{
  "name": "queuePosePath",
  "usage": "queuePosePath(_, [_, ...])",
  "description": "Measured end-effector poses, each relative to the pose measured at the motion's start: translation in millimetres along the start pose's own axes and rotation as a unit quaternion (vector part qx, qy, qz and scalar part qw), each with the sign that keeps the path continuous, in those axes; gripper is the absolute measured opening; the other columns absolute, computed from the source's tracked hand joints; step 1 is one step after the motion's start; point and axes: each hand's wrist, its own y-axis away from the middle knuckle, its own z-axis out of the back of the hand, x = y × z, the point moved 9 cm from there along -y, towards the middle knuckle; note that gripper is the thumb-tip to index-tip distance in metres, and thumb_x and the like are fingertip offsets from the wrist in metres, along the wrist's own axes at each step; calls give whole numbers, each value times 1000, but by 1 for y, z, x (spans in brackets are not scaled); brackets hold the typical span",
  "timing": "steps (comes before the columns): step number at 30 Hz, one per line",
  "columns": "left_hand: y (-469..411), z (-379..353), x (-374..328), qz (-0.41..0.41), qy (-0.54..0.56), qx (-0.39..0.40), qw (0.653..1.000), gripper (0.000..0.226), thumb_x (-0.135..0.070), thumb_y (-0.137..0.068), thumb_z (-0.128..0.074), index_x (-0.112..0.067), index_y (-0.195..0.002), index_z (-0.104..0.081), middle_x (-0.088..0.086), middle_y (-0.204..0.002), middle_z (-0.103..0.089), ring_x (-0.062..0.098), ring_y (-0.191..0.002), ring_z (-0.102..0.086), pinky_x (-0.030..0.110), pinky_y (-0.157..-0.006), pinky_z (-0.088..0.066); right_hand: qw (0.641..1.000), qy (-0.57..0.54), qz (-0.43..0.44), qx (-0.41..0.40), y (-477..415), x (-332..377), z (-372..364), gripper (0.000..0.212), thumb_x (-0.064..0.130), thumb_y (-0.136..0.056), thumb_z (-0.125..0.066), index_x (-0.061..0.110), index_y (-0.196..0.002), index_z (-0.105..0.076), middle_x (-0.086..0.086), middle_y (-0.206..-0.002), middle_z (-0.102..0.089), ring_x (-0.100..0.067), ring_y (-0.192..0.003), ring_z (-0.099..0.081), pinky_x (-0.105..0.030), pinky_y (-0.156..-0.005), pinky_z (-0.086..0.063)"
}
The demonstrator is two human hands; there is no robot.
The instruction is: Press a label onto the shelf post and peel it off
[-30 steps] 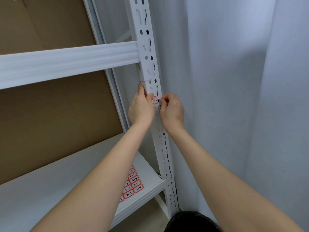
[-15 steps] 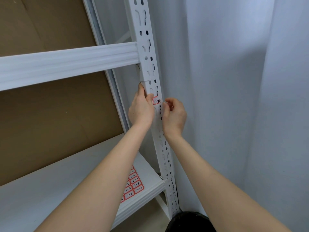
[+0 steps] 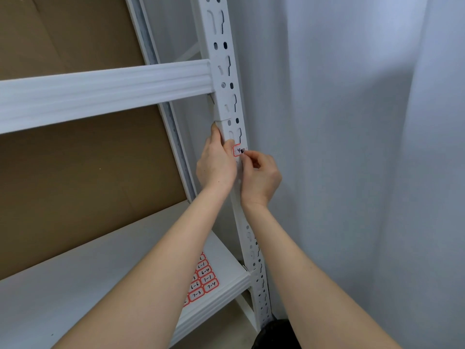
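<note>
White metal shelving fills my view, standing against a pale draped curtain (image 3: 352, 147) on the right and a brown cardboard backing (image 3: 75, 185) on the left. Nearest to me, two bare forearms reach up and away from the bottom edge. Below them lies the lower shelf (image 3: 75, 285), a flat white board, and on it near its right end a sheet of red-bordered labels (image 3: 202, 283) with handwritten numbers such as 6-1, 7-1 and 7-4, partly covered by the left forearm.

Further up, both hands meet at the upright post (image 3: 227, 71), a slotted white column that runs from bottom right to top centre. My left hand (image 3: 216, 165) wraps the post's left edge, fingers curled round it and the thumb lying along its front just beside the sticker. My right hand (image 3: 260, 177) sits on the post's right side, fingers curled, thumb and forefinger pinching the right edge of a small red-bordered label (image 3: 238, 150). That label sits on the front face of the post, between the two hands, with black handwriting I cannot read fully.

Beyond the hands, a ribbed white crossbeam (image 3: 100, 94) joins the post from the left, well above the label.
</note>
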Motion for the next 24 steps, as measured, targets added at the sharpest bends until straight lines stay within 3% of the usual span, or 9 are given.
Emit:
queuePosePath(3, [0,1,0,-9,6,2,1000,42,-30,-100,-37,-24,-142,-36,2,-126,-56,29,-106,-58,36,-75,-46,1000,-17,-4,-5,1,-1,0,15,8,-79,-68,13,-92,-73,-3,-85,-66,-11,-69,-57,-18,-69,-46])
queuePosePath(7, [0,1,0,-10,11,2,1000,43,-31,-100,-37,-26,-143,-35,2,-127,-56,30,-107,-58,41,-80,-49,1000,-15,25,-3,2,2,-1,18,5,-79,-68,12,-93,-75,-2,-84,-65,-6,-68,-54,-7,-67,-40])
queuePosePath(10, [1,1,-1,-7,9,5,1000,45,-31,-101,-36,-26,-146,-32,2,-130,-55,29,-109,-57,40,-82,-48,999,-18,37,-19,2,2,1,15,2,-77,-69,11,-87,-76,-5,-82,-68,-6,-68,-55,-8,-65,-41])
queuePosePath(15, [1,1,-1,-2,10,5,1000,45,-30,-101,-36,-26,-146,-31,2,-130,-54,28,-110,-57,35,-78,-44,999,-37,30,-15,1,1,0,13,2,-77,-69,11,-84,-76,-3,-82,-69,-7,-70,-59,-12,-67,-45])
queuePosePath(21, [1,1,-1,4,1,-4,1000,45,-30,-102,-35,-25,-146,-30,2,-129,-54,28,-109,-57,33,-72,-40,999,-45,12,1,-4,-4,-4,12,1,-76,-66,10,-80,-74,-1,-79,-65,-18,-69,-62,-29,-66,-50])
queuePosePath(24, [1,0,-1,6,-4,-6,1000,44,-29,-102,-35,-25,-145,-32,3,-127,-55,28,-106,-57,32,-69,-36,999,-27,18,12,-7,-4,-5,11,2,-78,-65,10,-78,-72,-2,-78,-64,-18,-68,-59,-28,-64,-47])
